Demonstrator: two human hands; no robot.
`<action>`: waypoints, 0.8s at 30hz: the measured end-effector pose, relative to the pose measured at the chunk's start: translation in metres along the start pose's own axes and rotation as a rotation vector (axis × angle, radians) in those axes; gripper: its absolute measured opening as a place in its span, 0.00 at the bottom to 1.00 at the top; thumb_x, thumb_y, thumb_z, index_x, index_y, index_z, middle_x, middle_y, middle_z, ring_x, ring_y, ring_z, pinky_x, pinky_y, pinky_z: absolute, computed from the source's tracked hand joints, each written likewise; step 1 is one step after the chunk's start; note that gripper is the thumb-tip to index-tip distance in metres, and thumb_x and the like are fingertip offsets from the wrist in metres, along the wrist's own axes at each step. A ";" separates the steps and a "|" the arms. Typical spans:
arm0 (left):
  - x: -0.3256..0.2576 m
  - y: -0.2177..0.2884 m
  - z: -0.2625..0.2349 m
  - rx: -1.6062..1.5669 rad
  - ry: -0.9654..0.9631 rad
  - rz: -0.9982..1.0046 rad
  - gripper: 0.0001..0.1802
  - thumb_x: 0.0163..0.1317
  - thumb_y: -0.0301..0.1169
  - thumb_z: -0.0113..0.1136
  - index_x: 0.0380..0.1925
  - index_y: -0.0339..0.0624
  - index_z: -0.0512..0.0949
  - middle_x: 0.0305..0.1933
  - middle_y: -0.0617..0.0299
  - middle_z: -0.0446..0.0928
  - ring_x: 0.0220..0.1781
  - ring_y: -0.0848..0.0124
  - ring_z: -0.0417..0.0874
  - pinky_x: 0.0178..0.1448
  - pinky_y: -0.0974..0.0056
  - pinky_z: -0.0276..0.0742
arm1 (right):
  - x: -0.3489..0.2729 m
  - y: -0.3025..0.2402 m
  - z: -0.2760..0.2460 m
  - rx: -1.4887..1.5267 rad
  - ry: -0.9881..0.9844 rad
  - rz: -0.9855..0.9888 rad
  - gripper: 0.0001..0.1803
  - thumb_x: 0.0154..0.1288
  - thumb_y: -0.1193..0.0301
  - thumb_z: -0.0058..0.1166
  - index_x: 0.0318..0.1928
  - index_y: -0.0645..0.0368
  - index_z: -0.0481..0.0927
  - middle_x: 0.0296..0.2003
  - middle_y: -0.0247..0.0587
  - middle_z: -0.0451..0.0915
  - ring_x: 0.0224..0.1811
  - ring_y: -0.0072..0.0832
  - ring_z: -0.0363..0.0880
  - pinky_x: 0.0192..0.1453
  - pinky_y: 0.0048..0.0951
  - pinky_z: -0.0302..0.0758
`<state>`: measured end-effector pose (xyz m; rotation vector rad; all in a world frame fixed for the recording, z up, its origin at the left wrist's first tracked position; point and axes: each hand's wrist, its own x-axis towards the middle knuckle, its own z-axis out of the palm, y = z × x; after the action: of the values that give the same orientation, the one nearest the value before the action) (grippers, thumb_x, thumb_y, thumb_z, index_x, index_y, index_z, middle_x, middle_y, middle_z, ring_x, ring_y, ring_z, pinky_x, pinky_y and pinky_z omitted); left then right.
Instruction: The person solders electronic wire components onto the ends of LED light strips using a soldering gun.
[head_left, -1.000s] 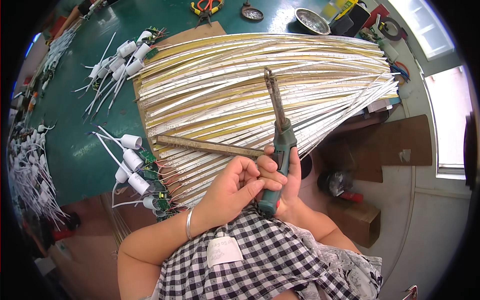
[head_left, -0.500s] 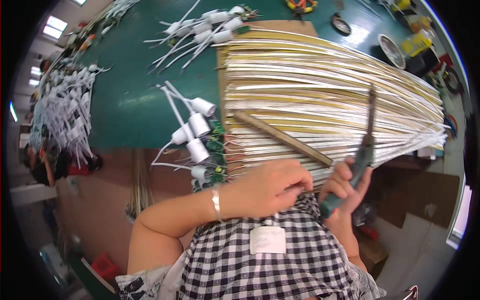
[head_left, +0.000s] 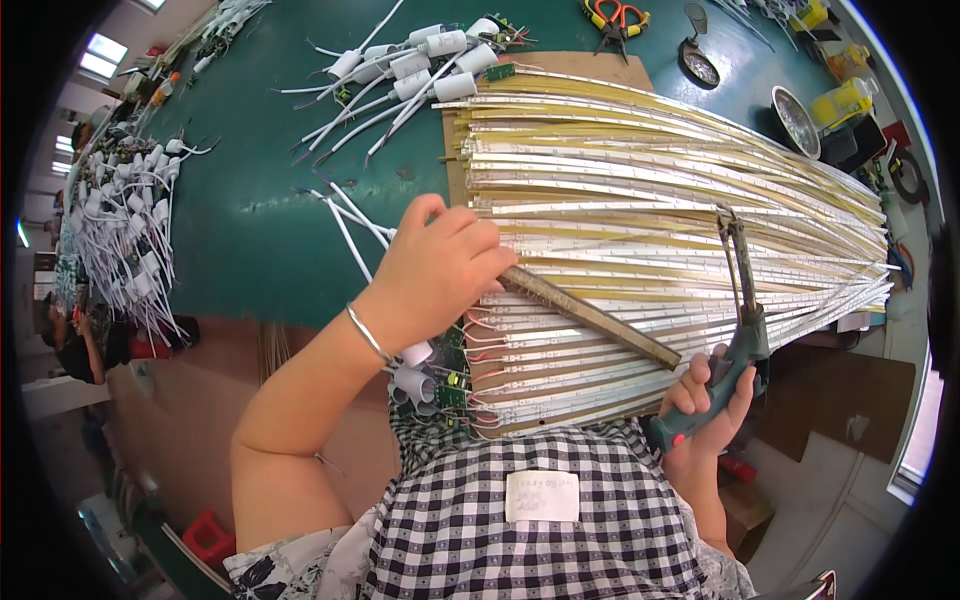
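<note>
My left hand [head_left: 430, 265] is closed with its fingertips at the upper left end of a narrow, worn flat bar [head_left: 600, 325]. The bar lies slantwise across rows of LED strips [head_left: 560, 370]. My right hand [head_left: 705, 400] is wrapped round the green handle of a soldering iron [head_left: 745, 345], its thin metal end pointing up over the strips. Green circuit boards [head_left: 455, 393] with red wires sit at the strips' left ends. White lamp caps [head_left: 412, 385] with white leads are beside them, partly hidden under my left hand and wrist.
More white lamp caps [head_left: 410, 65] with leads lie on the green table [head_left: 250, 200], and a large pile [head_left: 140, 230] is at the left. Pliers [head_left: 617, 25], a small dish on a stand [head_left: 700, 65], a round metal bowl [head_left: 795, 122] and a yellow bottle [head_left: 843, 100] stand at the back.
My left hand has moved from in front of my chest, up and left, to the end of the bar. My right hand keeps hold of the soldering iron. The view has shifted slightly.
</note>
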<state>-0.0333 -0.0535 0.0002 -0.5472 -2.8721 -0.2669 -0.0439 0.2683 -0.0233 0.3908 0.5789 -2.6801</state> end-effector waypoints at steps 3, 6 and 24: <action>0.000 0.005 0.001 -0.004 0.105 -0.017 0.16 0.43 0.31 0.67 0.36 0.52 0.79 0.34 0.73 0.74 0.40 0.72 0.74 0.54 0.55 0.57 | 0.000 -0.005 0.004 -0.051 0.014 -0.020 0.23 0.70 0.50 0.39 0.50 0.56 0.68 0.33 0.43 0.71 0.20 0.20 0.65 0.25 0.24 0.67; 0.014 0.009 -0.016 0.185 0.364 0.062 0.11 0.48 0.30 0.61 0.35 0.54 0.81 0.36 0.75 0.75 0.41 0.75 0.74 0.53 0.56 0.54 | 0.003 -0.009 0.009 -0.104 -0.014 -0.074 0.23 0.69 0.50 0.41 0.50 0.56 0.68 0.32 0.42 0.71 0.19 0.18 0.65 0.24 0.22 0.67; -0.046 -0.044 -0.013 -0.343 0.052 -0.240 0.11 0.47 0.30 0.62 0.32 0.43 0.78 0.40 0.58 0.73 0.42 0.59 0.74 0.46 0.59 0.70 | 0.039 0.001 0.016 -0.313 -0.219 -0.152 0.22 0.69 0.50 0.39 0.52 0.53 0.68 0.30 0.41 0.74 0.21 0.21 0.71 0.58 0.36 0.63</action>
<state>-0.0057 -0.1120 -0.0035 -0.2397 -2.8531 -0.8091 -0.0817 0.2485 -0.0227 -0.0332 0.9724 -2.6616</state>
